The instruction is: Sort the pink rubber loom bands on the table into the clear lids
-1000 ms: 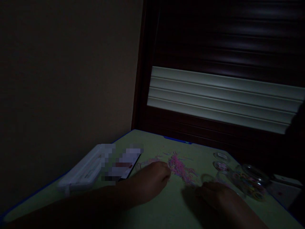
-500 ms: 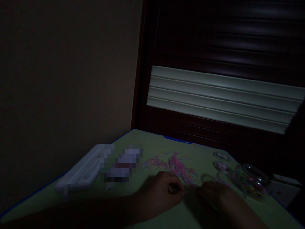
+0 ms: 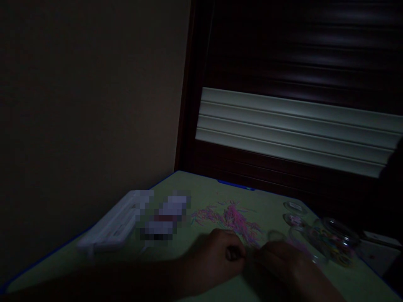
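Low over the table's near side, my left hand (image 3: 217, 260) is closed, thumb and forefinger pinched into a ring. Whatever lies between those fingertips is too dark and small to name. My right hand (image 3: 288, 262) faces it from the right, fingers pressed together, its tips close to the left ones; what it holds, if anything, is hidden. Just beyond both hands spreads a loose pile of thin pink and multicoloured strands (image 3: 234, 218). A clear jar (image 3: 336, 241) with coloured bands inside lies right of my right hand.
A long white case (image 3: 110, 226) runs along the left side of the yellow-green table (image 3: 195, 184). Beside it sits a blurred-out object (image 3: 165, 216). Small clear round containers (image 3: 294, 220) stand at the right, and a white box (image 3: 378, 249) is at the right edge.
My right hand has come slightly left, bringing its fingertips closer to my left hand's. The tiny pink bit at my left fingertips no longer shows clearly. The view has shifted slightly.
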`<state>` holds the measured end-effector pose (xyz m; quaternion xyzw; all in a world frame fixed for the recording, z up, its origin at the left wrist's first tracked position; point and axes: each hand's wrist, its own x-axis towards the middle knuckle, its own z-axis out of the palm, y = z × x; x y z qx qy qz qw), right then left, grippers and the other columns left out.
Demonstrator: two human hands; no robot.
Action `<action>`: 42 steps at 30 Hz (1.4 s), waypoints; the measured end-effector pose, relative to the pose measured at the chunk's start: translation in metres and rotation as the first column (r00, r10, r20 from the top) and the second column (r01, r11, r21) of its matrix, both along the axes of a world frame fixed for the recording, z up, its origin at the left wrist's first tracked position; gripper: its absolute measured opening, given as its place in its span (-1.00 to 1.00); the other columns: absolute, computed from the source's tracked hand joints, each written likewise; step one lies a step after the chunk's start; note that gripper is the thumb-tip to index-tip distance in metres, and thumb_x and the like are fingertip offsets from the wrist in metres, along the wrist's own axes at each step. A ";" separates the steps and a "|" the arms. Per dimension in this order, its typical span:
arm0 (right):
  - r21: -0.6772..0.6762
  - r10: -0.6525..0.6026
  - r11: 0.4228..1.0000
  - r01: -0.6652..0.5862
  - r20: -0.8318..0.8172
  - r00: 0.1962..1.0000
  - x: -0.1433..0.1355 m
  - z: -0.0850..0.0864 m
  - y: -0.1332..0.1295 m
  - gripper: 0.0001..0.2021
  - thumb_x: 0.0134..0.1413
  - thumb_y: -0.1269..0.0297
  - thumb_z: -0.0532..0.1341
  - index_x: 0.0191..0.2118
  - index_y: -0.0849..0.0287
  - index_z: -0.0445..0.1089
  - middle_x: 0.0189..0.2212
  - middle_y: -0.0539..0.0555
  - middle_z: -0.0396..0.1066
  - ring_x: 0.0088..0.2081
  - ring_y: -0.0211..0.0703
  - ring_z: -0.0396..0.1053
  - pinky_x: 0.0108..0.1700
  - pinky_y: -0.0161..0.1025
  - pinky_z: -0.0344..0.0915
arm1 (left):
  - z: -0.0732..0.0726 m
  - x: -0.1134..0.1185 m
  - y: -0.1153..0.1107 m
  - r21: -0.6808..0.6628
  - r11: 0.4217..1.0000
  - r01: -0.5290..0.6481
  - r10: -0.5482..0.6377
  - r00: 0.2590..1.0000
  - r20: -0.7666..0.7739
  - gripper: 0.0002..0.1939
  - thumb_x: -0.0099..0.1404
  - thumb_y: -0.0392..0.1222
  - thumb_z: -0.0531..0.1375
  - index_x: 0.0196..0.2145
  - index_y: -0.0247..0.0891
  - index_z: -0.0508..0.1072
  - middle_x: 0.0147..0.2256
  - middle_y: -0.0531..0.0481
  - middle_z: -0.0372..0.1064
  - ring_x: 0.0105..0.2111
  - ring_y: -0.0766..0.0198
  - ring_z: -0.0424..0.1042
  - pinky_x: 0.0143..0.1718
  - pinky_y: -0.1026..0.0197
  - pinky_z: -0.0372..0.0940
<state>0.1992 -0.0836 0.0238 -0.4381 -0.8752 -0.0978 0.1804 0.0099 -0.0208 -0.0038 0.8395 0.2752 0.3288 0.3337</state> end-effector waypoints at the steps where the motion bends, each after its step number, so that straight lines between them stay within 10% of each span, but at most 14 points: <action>1: 0.016 0.010 1.000 -0.010 -0.004 1.000 -0.001 0.000 0.000 -0.91 0.07 0.43 0.10 -0.34 0.13 0.32 -0.49 0.00 0.33 -0.48 -0.26 0.26 -0.47 -0.33 0.05 | 0.001 0.000 0.000 0.001 1.000 -0.001 0.001 1.000 -0.004 -0.88 0.04 -0.34 0.16 -0.41 -0.26 0.47 -0.45 0.12 0.34 -0.45 0.39 0.34 -0.45 0.42 0.17; 42: 0.019 -0.111 0.994 0.110 0.090 0.990 0.007 0.010 -0.004 -0.77 -0.08 0.62 0.11 -0.37 0.13 0.34 -0.50 -0.01 0.33 -0.45 -0.22 0.29 -0.44 -0.35 0.11 | 0.001 0.001 0.000 0.027 0.999 0.021 -0.018 0.996 -0.082 -0.89 0.08 -0.32 0.15 -0.42 -0.26 0.47 -0.45 0.11 0.34 -0.45 0.39 0.33 -0.44 0.41 0.16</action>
